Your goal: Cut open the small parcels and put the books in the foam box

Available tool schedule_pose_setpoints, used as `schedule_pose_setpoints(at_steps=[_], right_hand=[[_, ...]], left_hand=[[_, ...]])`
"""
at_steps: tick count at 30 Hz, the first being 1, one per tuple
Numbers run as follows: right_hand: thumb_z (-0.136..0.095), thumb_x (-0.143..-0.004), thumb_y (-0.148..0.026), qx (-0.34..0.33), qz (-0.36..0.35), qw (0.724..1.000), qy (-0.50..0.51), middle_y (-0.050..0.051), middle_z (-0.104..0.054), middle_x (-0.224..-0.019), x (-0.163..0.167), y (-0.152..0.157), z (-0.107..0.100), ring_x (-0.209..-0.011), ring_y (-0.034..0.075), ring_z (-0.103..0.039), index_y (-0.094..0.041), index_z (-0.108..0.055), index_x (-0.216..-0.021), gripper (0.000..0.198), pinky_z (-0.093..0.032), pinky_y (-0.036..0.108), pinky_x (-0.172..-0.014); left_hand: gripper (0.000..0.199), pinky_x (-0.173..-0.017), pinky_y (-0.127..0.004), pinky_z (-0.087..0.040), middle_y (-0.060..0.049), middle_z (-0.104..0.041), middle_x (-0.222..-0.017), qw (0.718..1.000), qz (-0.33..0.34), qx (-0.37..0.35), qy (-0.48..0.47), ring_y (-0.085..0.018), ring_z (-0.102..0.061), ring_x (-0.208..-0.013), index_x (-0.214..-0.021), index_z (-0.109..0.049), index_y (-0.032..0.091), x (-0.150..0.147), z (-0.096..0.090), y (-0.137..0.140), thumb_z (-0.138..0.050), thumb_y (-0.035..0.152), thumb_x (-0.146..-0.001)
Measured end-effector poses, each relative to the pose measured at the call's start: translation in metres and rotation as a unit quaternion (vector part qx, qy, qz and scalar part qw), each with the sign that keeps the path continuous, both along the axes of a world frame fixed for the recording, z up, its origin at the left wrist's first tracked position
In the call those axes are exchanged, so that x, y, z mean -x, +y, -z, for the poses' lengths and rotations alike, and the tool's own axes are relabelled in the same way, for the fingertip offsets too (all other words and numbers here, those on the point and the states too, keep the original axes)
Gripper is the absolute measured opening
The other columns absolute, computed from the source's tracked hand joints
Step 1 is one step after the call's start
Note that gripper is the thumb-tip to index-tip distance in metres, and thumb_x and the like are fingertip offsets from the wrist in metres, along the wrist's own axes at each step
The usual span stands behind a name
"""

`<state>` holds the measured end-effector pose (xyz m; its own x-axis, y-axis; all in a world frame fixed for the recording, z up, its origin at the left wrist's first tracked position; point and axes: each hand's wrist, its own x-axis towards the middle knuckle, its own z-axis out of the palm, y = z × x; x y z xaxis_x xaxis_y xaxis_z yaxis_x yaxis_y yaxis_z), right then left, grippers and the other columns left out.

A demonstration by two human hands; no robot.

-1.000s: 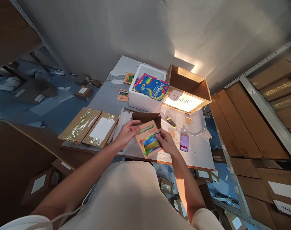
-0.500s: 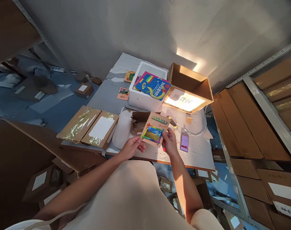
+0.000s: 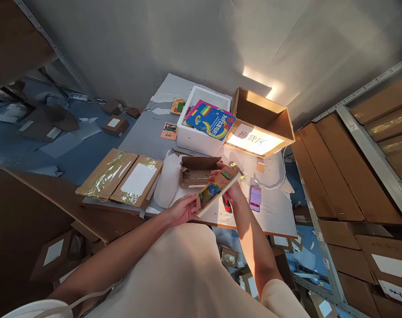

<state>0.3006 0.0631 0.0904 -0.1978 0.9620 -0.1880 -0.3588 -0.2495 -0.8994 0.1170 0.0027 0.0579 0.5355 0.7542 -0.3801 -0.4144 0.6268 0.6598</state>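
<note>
While its near end is being gripped by the left hand, a tan-covered book is being held tilted over the table by the right hand, near a small cardboard box.

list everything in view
held book: one, tan, between hands
foam box: one, white, table's back
books: several, blue uppermost, in foam box
booklets: two, multicoloured, beside foam box
labelled carton: one, brown, back right
small carton: one, brown, table's middle
taped cartons: two, brown, table's left
roll: one, white, beside cartons
phone: one, purple screen, table's right
tools: two, yellow-black, red-black, near phone
other cartons: many, brown, shelves, floor
table: one, pale, centre
left hand, right hand: two, bare, on held book
</note>
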Motion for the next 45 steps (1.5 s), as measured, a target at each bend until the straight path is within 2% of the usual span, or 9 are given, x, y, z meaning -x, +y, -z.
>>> schedule_pose_setpoints(at_steps=[6, 12, 21, 28, 31, 34, 38, 42, 45], right_hand=[[-0.083, -0.056, -0.052, -0.005, 0.052, 0.996, -0.07, -0.002, -0.066, -0.08, -0.017, 0.01, 0.001, -0.066, 0.013, -0.062, -0.024, -0.057, -0.086, 0.048, -0.055, 0.025, -0.052], [-0.079, -0.063, -0.048, 0.003, 0.07, 0.992, -0.104, -0.001, -0.067, -0.081, -0.021, 0.017, -0.006, -0.066, 0.013, -0.061, -0.022, -0.059, -0.087, 0.041, -0.055, 0.025, -0.049], [-0.077, -0.066, -0.05, -0.001, 0.056, 0.993, -0.106, -0.001, -0.068, -0.083, -0.019, 0.021, -0.007, -0.066, 0.013, -0.062, -0.022, -0.061, -0.089, 0.04, -0.054, 0.024, -0.05], [-0.073, -0.064, -0.062, -0.012, 0.039, 0.997, -0.059, 0.002, -0.069, -0.087, -0.024, 0.022, -0.001, -0.074, 0.017, -0.065, -0.024, -0.064, -0.089, 0.046, -0.055, 0.029, -0.057], [-0.069, -0.062, -0.069, -0.047, 0.015, 0.997, -0.061, 0.008, -0.067, -0.113, -0.02, 0.02, -0.007, -0.103, 0.026, -0.064, -0.024, -0.067, -0.095, 0.056, -0.057, 0.037, -0.07], [-0.08, -0.059, -0.054, -0.079, -0.014, 0.994, -0.078, 0.006, -0.06, -0.13, -0.012, 0.022, -0.014, -0.115, 0.027, -0.06, -0.029, -0.063, -0.111, 0.06, -0.056, 0.038, -0.079], [-0.079, -0.062, -0.05, -0.039, -0.04, 0.993, -0.103, 0.003, -0.072, -0.095, -0.011, 0.029, -0.015, -0.081, 0.021, -0.07, -0.026, -0.067, -0.101, 0.048, -0.059, 0.036, -0.066], [-0.08, -0.061, -0.05, -0.006, -0.015, 0.988, -0.156, 0.0, -0.07, -0.072, -0.02, 0.039, -0.007, -0.058, 0.015, -0.065, -0.019, -0.07, -0.096, 0.048, -0.057, 0.028, -0.049], [-0.078, -0.063, -0.051, 0.007, -0.038, 0.981, -0.188, 0.002, -0.072, -0.074, -0.024, 0.044, -0.001, -0.055, 0.014, -0.063, -0.016, -0.071, -0.104, 0.054, -0.055, 0.025, -0.045]], left_hand=[[0.058, -0.077, -0.035, -0.054, -0.012, -0.07, -0.107, 0.996, -0.074, -0.041, 0.008, -0.023, -0.065, -0.094, -0.1, -0.071, 0.02, 0.009, 0.005, 0.017, -0.067, 0.068, -0.067], [0.047, -0.087, -0.041, -0.055, -0.008, -0.074, -0.096, 0.972, -0.115, -0.134, 0.157, -0.022, -0.07, -0.082, -0.096, -0.073, 0.016, 0.015, 0.009, 0.022, -0.074, 0.054, -0.068], [0.048, -0.084, -0.038, -0.056, -0.008, -0.074, -0.096, 0.971, -0.118, -0.133, 0.162, -0.022, -0.071, -0.081, -0.097, -0.072, 0.016, 0.013, 0.016, 0.024, -0.07, 0.057, -0.072], [0.047, -0.074, -0.031, -0.055, -0.006, -0.072, -0.084, 0.982, -0.132, -0.086, 0.106, -0.014, -0.066, -0.067, -0.097, -0.071, 0.015, 0.013, 0.022, 0.025, -0.073, 0.053, -0.07], [0.043, -0.067, -0.025, -0.053, -0.003, -0.07, -0.08, 0.992, -0.119, -0.03, 0.037, -0.01, -0.062, -0.063, -0.095, -0.07, 0.017, 0.01, 0.019, 0.024, -0.078, 0.048, -0.067], [0.035, -0.065, -0.023, -0.052, -0.002, -0.068, -0.075, 0.998, -0.048, 0.038, -0.014, -0.009, -0.06, -0.062, -0.093, -0.071, 0.018, 0.004, 0.011, 0.022, -0.078, 0.042, -0.069], [0.027, -0.072, -0.029, -0.053, -0.001, -0.065, -0.066, 0.996, 0.001, 0.083, -0.013, -0.009, -0.059, -0.058, -0.097, -0.07, 0.017, 0.002, 0.008, 0.021, -0.074, 0.032, -0.075], [0.04, -0.081, -0.039, -0.054, -0.011, -0.072, -0.1, 0.997, -0.076, 0.034, 0.002, -0.024, -0.067, -0.093, -0.101, -0.068, 0.016, 0.013, 0.021, 0.024, -0.066, 0.049, -0.077], [0.046, -0.076, -0.037, -0.055, -0.01, -0.073, -0.09, 0.989, -0.123, -0.042, 0.071, -0.023, -0.069, -0.08, -0.088, -0.069, 0.015, 0.025, 0.03, 0.024, -0.07, 0.058, -0.069]])
